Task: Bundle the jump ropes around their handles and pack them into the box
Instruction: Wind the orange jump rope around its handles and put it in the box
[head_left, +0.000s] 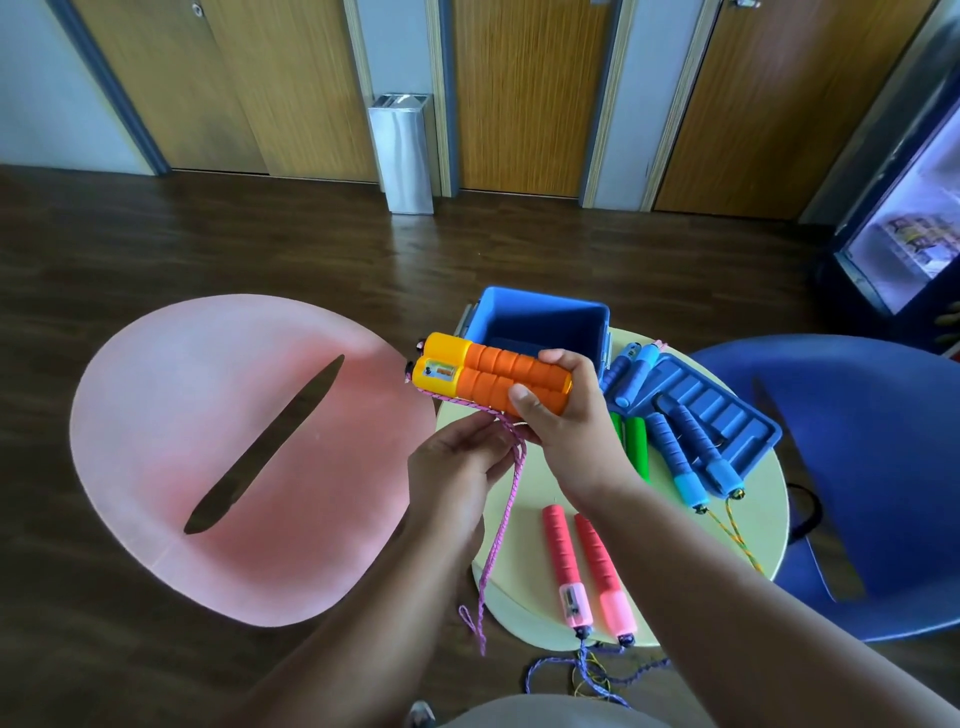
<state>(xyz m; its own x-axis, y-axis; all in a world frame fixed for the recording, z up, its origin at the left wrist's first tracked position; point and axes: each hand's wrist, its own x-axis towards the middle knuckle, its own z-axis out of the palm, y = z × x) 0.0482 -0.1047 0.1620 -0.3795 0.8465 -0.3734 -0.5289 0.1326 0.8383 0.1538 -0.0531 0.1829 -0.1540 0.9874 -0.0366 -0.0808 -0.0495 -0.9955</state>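
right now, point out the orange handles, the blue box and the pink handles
orange handles (511, 382): head view, on the ribbed foam grip
blue box (540, 322): head view, on its far inner wall
pink handles (563, 561): head view, on the left handle's grip

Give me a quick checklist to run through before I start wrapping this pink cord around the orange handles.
1. Two orange foam-grip handles held side by side in the right hand: ok.
2. Pink braided cord pinched by the left hand: ok.
3. Cord wound round the handles: not ok. It only runs along their underside, and the rest hangs loose.
4. Hanging end apart from the tangled purple cords: ok.
5. Blue plastic box open, with its blue lid off: ok.
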